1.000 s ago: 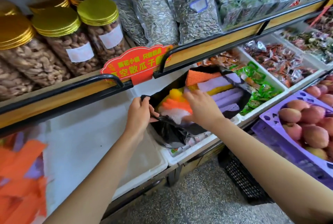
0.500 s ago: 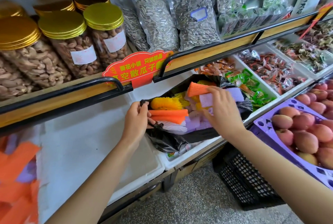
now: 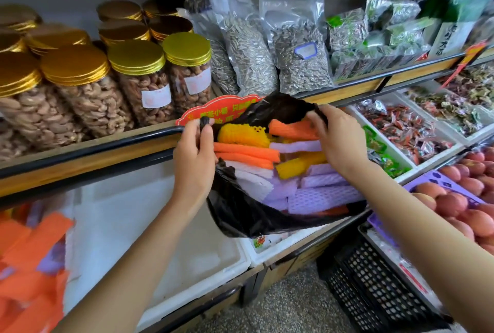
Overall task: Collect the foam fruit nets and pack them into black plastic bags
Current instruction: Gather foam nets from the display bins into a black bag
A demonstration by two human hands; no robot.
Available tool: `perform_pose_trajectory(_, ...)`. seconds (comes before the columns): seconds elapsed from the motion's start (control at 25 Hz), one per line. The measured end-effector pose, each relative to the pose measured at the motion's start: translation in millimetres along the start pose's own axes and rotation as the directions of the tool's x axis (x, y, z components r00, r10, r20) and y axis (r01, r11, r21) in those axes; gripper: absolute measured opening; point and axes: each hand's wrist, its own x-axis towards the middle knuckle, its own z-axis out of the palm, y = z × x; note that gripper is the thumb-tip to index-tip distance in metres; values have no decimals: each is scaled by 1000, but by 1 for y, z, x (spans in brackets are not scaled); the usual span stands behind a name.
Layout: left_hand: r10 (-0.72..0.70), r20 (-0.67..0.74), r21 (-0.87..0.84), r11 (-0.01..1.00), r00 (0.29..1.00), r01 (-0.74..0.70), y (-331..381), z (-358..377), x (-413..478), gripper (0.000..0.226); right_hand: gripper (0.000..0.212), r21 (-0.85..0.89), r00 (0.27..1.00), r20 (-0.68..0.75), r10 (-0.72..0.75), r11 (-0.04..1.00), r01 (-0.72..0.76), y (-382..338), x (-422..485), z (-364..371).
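While pinching the black plastic bag [image 3: 240, 212] rim with left hand [image 3: 193, 164] and right hand [image 3: 339, 142] (foam fruit nets [image 3: 294, 172] heaped inside, above a white bin [image 3: 270, 248]), probably closing up; next, gather and knot.

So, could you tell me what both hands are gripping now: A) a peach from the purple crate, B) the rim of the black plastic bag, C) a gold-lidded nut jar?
B: the left hand and right hand each pinch the rim of the black plastic bag, which holds orange, yellow and purple foam fruit nets.
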Motion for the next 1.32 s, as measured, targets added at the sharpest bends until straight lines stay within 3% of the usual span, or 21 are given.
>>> perform_pose_trajectory(0.2, 6, -77, 85, 996, 997, 1, -1, -79, 7, 23, 31, 175, 999, 28, -44, 984, 38, -70, -2, 22)
perform_pose_trajectory(0.32, -101, -50, 226, 968, 994, 110, -36, -123, -3, 28, 30, 225, 976, 220, 0, 973, -51, -89, -24, 64)
perform_pose_trajectory(0.44, -283, -53, 398, 874, 958, 280, -92, -163, -17, 28, 32, 147, 889, 448, 100, 972, -183, -99, -51, 105)
perform_pose_trajectory(0.56, -383, -19, 467, 813, 923, 347, -125, -186, -37, 29, 36, -18, 818, 543, 190, 976, -215, -110, -68, 129)
perform_pose_trajectory(0.68, -404, 33, 492, 803, 914, 337, -133, -196, -48, 25, 44, -144, 843, 503, 190, 980, -135, -132, -77, 130)
perform_pose_trajectory(0.8, -383, 47, 442, 836, 923, 324, -127, -207, -52, 29, 55, -325, 946, 324, -2, 939, 114, -166, -88, 122)
perform_pose_trajectory(0.88, -328, 69, 429, 862, 942, 268, -127, -224, -61, 25, 56, -296, 958, 205, -199, 921, 254, -198, -101, 119)
perform_pose_trajectory(0.96, -267, 100, 417, 886, 958, 203, -136, -252, -82, 15, 45, -60, 906, 115, -406, 908, 415, -241, -123, 116)
perform_pose_trajectory(1.12, -208, 134, 560, 822, 969, 99, -191, -338, -149, 30, 26, 397, 720, 162, -674, 713, 578, -326, -195, 136)
perform_pose_trajectory(1.2, -270, 98, 669, 730, 958, 137, -222, -384, -182, 32, 27, 515, 625, 334, -705, 692, 505, -352, -234, 169)
perform_pose_trajectory(1.32, -369, 15, 776, 591, 929, 222, -253, -434, -214, 21, 43, 492, 491, 702, -517, 849, 191, -370, -279, 228)
